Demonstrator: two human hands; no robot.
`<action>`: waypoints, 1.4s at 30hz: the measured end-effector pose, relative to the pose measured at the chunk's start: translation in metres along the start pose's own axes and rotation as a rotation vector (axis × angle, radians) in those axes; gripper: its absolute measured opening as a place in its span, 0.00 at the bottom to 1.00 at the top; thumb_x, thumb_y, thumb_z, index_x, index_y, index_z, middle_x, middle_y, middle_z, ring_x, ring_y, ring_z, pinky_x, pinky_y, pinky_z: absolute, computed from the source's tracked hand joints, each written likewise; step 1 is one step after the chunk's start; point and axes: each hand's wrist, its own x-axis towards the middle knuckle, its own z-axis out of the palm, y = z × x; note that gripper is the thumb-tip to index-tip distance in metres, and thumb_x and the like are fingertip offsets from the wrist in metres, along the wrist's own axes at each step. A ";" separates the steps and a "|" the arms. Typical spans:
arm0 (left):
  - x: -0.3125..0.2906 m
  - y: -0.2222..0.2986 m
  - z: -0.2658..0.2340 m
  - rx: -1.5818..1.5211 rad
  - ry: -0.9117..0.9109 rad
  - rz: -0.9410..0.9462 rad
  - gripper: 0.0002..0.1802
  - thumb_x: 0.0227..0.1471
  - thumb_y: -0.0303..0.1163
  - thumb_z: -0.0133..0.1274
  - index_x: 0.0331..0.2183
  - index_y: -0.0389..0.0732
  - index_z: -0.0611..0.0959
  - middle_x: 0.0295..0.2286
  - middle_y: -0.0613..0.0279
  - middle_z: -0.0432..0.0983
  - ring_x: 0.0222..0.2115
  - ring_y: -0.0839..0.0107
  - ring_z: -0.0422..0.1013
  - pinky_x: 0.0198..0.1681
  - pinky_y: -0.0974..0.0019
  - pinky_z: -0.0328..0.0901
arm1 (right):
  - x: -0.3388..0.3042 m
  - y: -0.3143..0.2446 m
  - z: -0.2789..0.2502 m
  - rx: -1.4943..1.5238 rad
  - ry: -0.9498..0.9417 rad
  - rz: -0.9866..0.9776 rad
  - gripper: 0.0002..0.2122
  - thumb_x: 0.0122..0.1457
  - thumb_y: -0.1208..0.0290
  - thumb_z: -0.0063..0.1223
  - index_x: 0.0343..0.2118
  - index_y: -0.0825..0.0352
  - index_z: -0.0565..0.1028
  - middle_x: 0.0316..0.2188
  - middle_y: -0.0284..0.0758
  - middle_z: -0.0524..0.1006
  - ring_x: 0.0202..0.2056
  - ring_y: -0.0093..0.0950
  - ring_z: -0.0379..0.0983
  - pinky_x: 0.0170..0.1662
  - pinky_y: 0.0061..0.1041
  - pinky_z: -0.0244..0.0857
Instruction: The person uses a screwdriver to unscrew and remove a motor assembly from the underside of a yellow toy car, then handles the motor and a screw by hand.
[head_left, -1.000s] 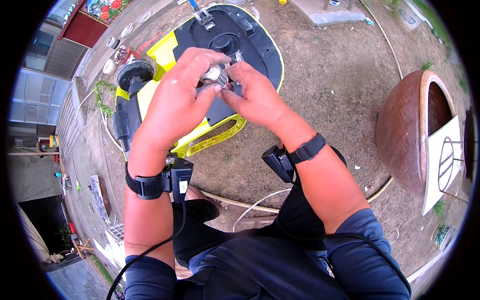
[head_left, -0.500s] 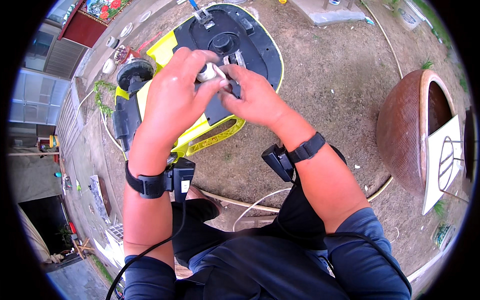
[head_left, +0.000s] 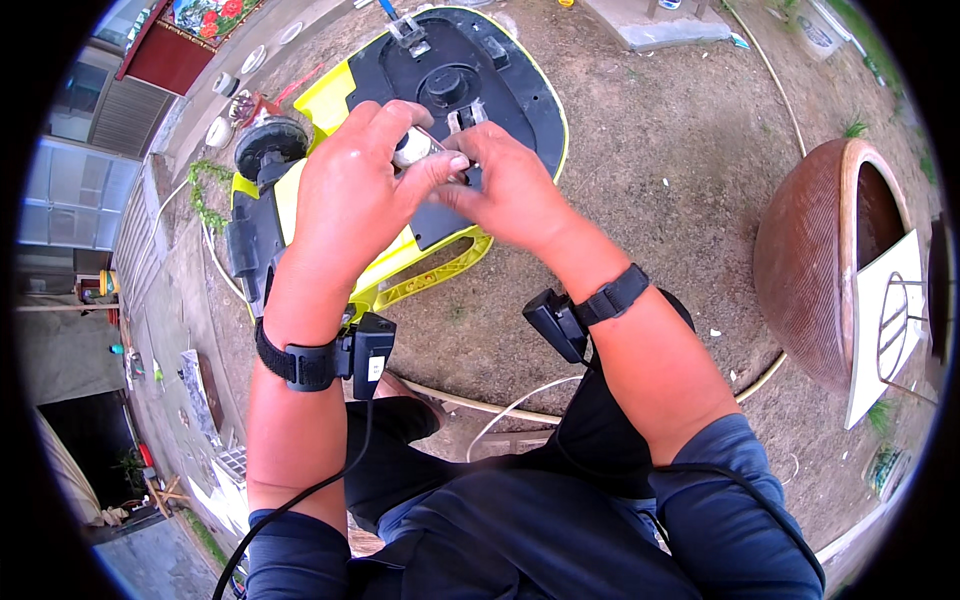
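Between both hands is a small white cylindrical piece (head_left: 412, 148) with a dark round end; its exact kind is not clear. My left hand (head_left: 345, 195) wraps it with curled fingers, its thumb reaching toward the right hand. Closed at the piece's right end, my right hand (head_left: 515, 190) has its thumb and fingertips partly hidden behind the left thumb. Both are just above a yellow and black plastic vehicle body (head_left: 520, 100), which shows its black side with a round hub (head_left: 447, 86). A bracket-like fitting (head_left: 466, 116) stands just beyond my fingers.
A black wheel (head_left: 270, 148) sticks out at the vehicle's left. To the right stands a large brown clay pot (head_left: 805, 265) with a white board (head_left: 880, 340) leaning on it. A pale hose (head_left: 480, 406) curves over the dirt ground near my legs. Potted plants are at the upper left.
My left thumb has shifted over the right fingertips, and the white piece has turned slightly in my grip. My left wrist has moved a little right.
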 end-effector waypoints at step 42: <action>-0.002 -0.018 -0.027 -0.674 0.405 -0.189 0.22 0.58 0.31 0.63 0.51 0.34 0.76 0.32 0.62 0.79 0.30 0.79 0.76 0.35 0.74 0.73 | 0.016 0.017 -0.037 0.905 -0.235 0.831 0.12 0.69 0.62 0.52 0.41 0.66 0.79 0.27 0.29 0.78 0.24 0.19 0.74 0.28 0.20 0.66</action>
